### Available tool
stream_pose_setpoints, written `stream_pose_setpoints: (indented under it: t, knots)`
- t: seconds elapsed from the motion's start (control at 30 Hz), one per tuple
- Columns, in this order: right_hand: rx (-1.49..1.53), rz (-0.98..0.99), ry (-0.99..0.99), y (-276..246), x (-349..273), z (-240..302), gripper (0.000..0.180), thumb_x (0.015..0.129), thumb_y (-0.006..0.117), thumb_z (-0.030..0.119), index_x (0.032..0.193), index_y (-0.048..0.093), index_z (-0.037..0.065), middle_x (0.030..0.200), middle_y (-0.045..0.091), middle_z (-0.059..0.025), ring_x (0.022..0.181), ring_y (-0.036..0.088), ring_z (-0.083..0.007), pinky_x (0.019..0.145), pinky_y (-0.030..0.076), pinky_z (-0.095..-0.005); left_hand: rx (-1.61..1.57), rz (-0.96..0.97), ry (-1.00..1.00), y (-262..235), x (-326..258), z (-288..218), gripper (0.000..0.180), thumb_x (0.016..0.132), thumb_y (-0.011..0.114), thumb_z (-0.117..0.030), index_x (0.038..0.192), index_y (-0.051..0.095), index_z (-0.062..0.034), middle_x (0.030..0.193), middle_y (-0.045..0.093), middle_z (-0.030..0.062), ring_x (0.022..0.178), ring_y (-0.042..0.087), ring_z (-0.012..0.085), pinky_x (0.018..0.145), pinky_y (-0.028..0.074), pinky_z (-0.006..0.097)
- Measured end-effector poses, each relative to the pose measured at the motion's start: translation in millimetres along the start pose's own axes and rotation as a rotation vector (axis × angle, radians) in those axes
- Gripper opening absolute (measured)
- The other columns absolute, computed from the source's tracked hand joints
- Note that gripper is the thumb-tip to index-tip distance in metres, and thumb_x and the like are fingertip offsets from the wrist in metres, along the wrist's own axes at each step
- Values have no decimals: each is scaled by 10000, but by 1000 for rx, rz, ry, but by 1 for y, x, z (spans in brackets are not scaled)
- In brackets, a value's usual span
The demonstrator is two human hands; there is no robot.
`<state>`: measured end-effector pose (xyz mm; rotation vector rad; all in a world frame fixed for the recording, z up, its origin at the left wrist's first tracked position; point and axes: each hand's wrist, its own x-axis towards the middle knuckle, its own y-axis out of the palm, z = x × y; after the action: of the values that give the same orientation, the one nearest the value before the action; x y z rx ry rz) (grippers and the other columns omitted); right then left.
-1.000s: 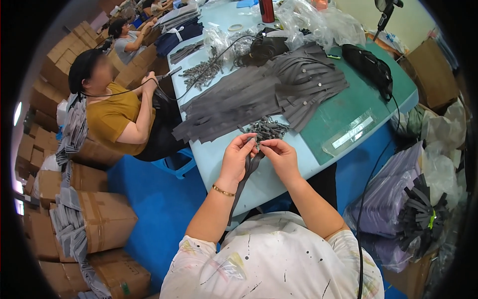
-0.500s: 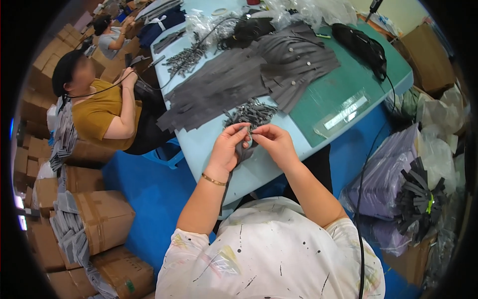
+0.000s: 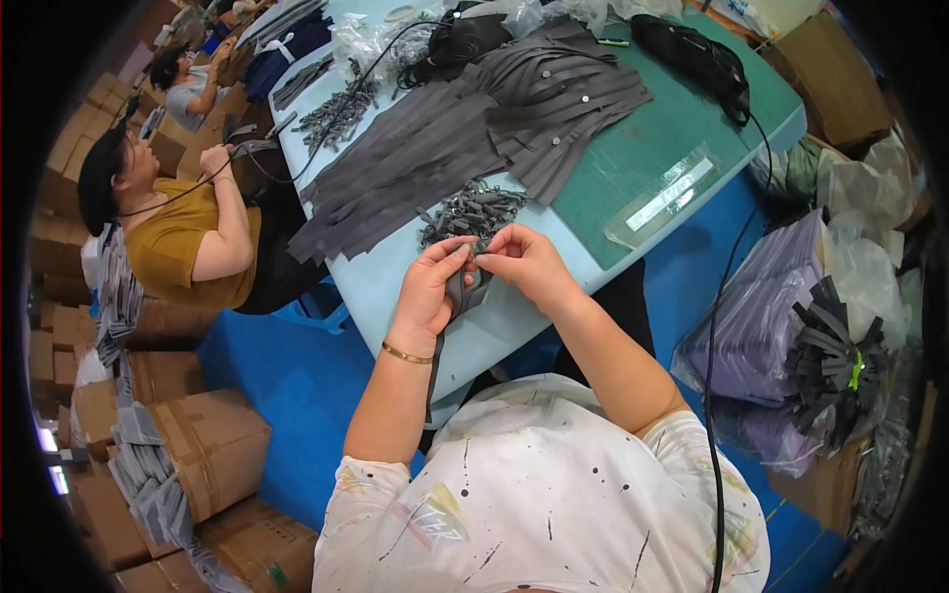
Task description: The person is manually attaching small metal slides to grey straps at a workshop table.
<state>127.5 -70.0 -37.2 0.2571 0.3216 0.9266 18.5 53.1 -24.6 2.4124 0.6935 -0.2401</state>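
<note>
My left hand (image 3: 429, 289), with a bracelet at its wrist, pinches a dark grey zipper tape (image 3: 469, 298) over the near edge of the table. The tape's other end hangs down along my left wrist. Fingertips of my right hand (image 3: 534, 269) meet the left ones at the tape's upper end, closed on a small grey piece that looks like a zipper slider, mostly hidden by the fingers. Just beyond both hands lies a heap of small grey zipper sliders with pulls (image 3: 474, 210). Long dark grey zipper tapes (image 3: 405, 158) are spread in overlapping rows behind it.
A second slider heap (image 3: 339, 111) lies at the table's (image 3: 371, 287) far left. On the green mat (image 3: 593, 222) are a clear plastic packet (image 3: 667, 198) and a black pouch (image 3: 692, 59). Cartons (image 3: 213, 450) stand left, wrapped purple bundles (image 3: 756, 326) right. A co-worker (image 3: 193, 232) sits at left.
The whole view has shifted slightly, so the table sits a little further left and up. My hands keep their pinch on the tape, with the right fingers slightly re-angled.
</note>
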Motion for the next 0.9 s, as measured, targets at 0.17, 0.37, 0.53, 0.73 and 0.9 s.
stream_pose_setpoints:
  t: [0.17,0.37,0.53,0.73,0.9]
  knots:
    - [-21,-36,-12,1,2,-2,192,746,701,88,779,513,73,646,525,42,563,447,-20,477,328,-178,76,30,18,-1,-1,0,180,885,534,-69,1037,601,0,837,582,36,732,529,90,619,449,198]
    - [-57,-48,7,0,4,-5,196,744,700,83,793,510,72,669,538,28,576,463,-30,491,341,-178,185,-20,73,1,-3,1,170,867,562,-62,1014,617,4,832,603,36,718,526,79,640,444,197]
    - [14,-20,-48,-4,-2,-6,198,761,682,61,871,517,63,734,569,9,647,524,-52,558,402,-189,331,29,167,3,-5,3,197,848,597,-73,1025,622,9,858,612,25,727,513,64,660,430,189]
    - [10,58,-104,-15,-7,-2,222,791,646,39,982,534,53,796,589,-2,720,564,-64,623,443,-196,398,23,186,21,-17,-5,211,838,591,-35,1040,600,25,873,618,41,797,553,82,700,454,196]
    - [-41,138,-141,-20,-8,-2,279,804,630,47,1079,579,44,817,596,4,735,568,-60,650,457,-200,354,20,145,10,-16,-1,163,840,602,-49,992,596,11,867,621,41,776,583,85,689,475,199]
